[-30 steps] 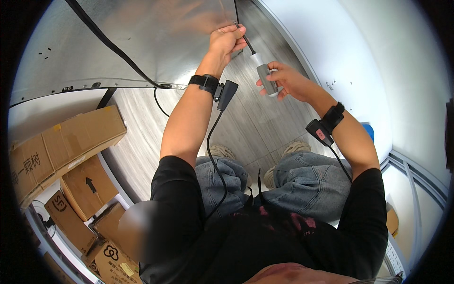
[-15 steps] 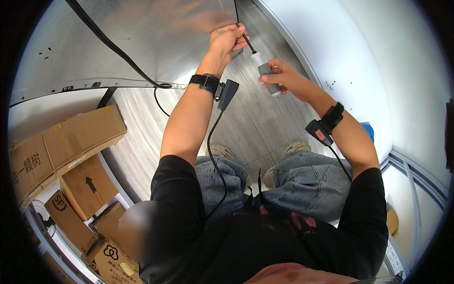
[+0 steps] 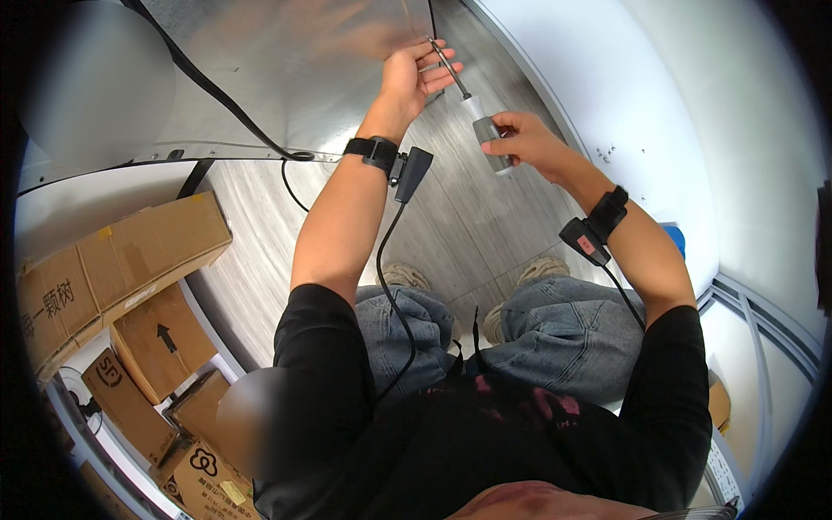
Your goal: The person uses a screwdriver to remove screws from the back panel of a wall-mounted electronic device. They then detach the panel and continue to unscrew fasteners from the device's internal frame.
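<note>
A screwdriver with a grey and white handle and a long thin shaft is in my right hand, fingers and thumb closed round the handle. Its shaft slants up and left, and the tip is at the right edge of the metal panel. Too small to make out is what the tip meets there. Beside the shaft, my left hand is open, palm up with its fingers spread. The shaft passes across those fingers; whether they touch it I cannot tell.
A black cable runs over the panel. Cardboard boxes are stacked at the left. Small dark pieces, perhaps screws, lie on the white surface at the right. Cables trail from the black devices strapped to both wrists.
The fingers of my left hand have opened away from the shaft, where they were bent round it. My right hand has barely shifted and still holds the screwdriver.
</note>
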Action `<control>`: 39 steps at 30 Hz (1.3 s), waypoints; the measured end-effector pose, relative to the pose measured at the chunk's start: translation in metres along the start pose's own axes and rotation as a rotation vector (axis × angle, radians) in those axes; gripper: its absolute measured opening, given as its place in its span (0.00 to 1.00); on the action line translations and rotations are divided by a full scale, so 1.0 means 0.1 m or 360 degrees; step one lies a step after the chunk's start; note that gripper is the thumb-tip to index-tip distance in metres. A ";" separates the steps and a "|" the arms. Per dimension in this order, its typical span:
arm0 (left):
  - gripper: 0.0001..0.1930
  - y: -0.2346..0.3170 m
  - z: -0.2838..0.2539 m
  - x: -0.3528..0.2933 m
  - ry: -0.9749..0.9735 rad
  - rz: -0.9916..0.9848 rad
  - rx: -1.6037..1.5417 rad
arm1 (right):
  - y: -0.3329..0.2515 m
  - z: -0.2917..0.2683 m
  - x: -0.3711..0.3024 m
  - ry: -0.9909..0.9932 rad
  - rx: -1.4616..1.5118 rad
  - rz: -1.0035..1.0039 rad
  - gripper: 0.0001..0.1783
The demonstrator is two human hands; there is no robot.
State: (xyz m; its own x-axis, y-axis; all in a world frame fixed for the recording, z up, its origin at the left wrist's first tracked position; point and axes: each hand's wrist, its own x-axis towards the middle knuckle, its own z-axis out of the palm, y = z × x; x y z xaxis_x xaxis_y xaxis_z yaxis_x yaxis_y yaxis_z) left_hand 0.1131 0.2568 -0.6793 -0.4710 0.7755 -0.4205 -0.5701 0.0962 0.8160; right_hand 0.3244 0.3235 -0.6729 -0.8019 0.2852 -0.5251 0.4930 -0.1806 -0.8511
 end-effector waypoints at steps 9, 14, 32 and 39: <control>0.14 -0.06 -0.01 -0.01 0.0008 0.0018 -0.0059 | -0.04 0.03 -0.05 0.0016 0.0008 0.0059 0.20; 0.12 -0.11 0.19 -0.08 0.0051 0.0071 -0.0079 | -0.05 -0.30 -0.19 0.0042 -0.0098 0.0057 0.21; 0.06 -1.84 1.66 -0.02 -0.0220 -0.0442 0.0361 | 1.70 -1.18 -1.82 0.0770 0.0709 0.0192 0.19; 0.05 -2.14 1.77 0.25 -0.0212 0.0276 0.1143 | 2.10 -1.12 -2.06 0.0969 0.0946 0.0100 0.19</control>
State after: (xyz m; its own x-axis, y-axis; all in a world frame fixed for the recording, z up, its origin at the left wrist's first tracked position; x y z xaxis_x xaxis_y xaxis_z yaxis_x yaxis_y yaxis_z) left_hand 0.3429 0.3658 -0.7938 -0.4028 0.8810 -0.2482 0.1059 0.3142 0.9435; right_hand 0.6311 0.3326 -0.7436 -0.3737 0.6835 -0.6271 0.1350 -0.6287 -0.7658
